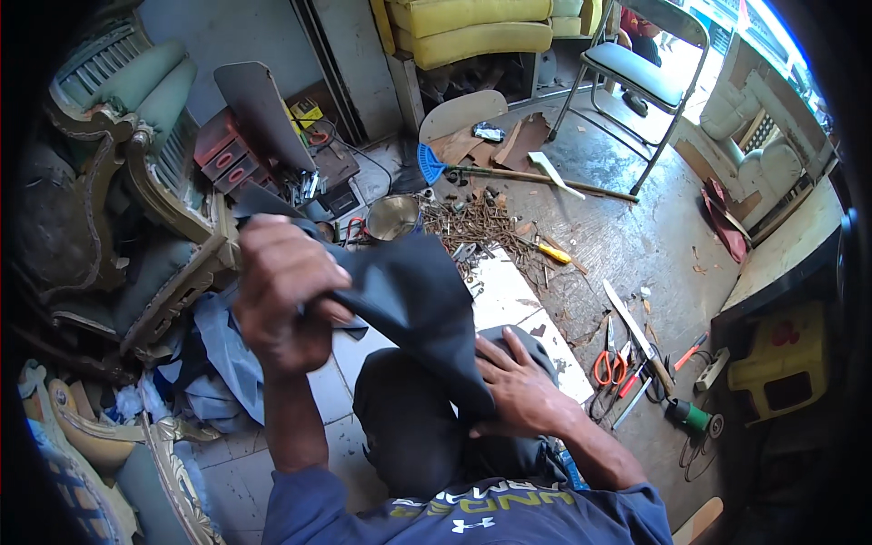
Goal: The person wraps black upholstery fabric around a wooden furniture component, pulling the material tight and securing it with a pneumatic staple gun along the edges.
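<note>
My left hand, raised on the left, is closed round one end of a black, smooth sheet of material. From that fist the sheet folds and hangs across toward my right thigh. My right hand rests on that leg with its fingers stretched apart. Beside its thumb lies the lower edge of the black sheet; how far the sheet runs under the palm is hidden. Below the sheet is my other knee, in dark trousers.
Orange-handled scissors, a long knife and a green angle grinder lie at right. Ahead are a heap of screws, a metal pot and a folding chair. Carved chair frames crowd the left.
</note>
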Available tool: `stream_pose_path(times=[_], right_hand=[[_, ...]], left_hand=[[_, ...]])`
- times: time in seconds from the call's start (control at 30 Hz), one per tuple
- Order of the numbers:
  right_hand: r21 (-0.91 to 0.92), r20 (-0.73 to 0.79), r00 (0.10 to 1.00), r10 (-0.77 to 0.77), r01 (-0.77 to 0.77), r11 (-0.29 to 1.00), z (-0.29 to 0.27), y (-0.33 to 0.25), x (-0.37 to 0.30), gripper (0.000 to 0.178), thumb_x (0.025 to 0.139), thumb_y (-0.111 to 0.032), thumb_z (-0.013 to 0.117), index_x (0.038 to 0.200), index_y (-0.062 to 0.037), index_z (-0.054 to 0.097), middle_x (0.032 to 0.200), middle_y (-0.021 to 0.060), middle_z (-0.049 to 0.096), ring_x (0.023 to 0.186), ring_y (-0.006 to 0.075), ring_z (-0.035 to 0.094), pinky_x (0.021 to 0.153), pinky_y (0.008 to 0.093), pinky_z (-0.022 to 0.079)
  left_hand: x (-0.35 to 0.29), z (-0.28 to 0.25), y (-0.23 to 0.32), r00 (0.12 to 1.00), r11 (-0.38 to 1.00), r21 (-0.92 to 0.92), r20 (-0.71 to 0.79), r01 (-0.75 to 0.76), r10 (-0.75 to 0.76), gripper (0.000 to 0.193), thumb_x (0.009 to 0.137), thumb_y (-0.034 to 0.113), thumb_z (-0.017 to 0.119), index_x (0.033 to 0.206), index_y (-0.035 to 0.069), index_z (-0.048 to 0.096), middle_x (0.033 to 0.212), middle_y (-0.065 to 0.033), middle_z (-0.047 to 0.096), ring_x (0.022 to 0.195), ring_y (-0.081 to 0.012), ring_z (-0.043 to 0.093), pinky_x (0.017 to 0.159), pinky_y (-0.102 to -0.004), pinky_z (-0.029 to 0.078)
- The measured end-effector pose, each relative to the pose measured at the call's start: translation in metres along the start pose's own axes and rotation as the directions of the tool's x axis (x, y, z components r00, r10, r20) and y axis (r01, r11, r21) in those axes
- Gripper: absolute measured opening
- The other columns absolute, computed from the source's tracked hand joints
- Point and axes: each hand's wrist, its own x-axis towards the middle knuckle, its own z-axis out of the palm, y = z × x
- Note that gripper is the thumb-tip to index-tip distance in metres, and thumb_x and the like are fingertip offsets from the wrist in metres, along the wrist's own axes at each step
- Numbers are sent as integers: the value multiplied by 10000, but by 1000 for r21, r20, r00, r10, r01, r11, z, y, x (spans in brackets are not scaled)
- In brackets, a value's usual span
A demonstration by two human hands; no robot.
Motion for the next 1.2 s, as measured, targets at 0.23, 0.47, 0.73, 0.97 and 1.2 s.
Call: stream_pose_path(times=[0.23,0.47,0.73,0.97,1.2], right_hand=[[784,-287,924,253,75,616,-91,-28,-5,924,800,-378,917,1518,-3,473,1424,235,596,1305,341,627,1106,444,497],[936,-301,857,418,181,303,-95,-61,41,509,960,-198,802,1380,1,594,1204,103,715,1098,162,664,964,328,528],[912,-388,837,385,289,292,-101,-56,31,266,1012,-115,723,1243,6,671,1070,13,692,934,97,612,826,272,498],[806,-562,568,601,539,244,-116,-25,-6,439,953,-205,768,1290,47,641,1156,121,722,993,173,717,867,308,575],[906,-384,578,720,388,171,-152,76,-42,554,960,-298,764,1342,67,595,1182,175,720,945,230,755,844,338,627]], left_hand=[[-20,26,14,994,997,-69,106,40,-33,318,817,420,801,962,144,742,940,6,694,953,-233,649,1030,-483,457],[-6,22,16,979,996,-87,201,-8,25,315,798,393,830,967,139,750,944,-1,695,924,-233,637,933,-463,456],[88,14,-42,791,921,-384,582,66,186,763,638,289,984,1294,47,677,1283,-160,676,1175,-304,671,962,-426,552],[116,101,-66,511,385,-549,834,742,206,439,842,142,892,1211,-22,720,971,-58,782,860,-147,740,798,-303,614],[152,145,-21,388,617,-297,922,728,-14,448,831,327,890,1109,4,750,817,-51,720,667,-149,676,619,-316,556]])
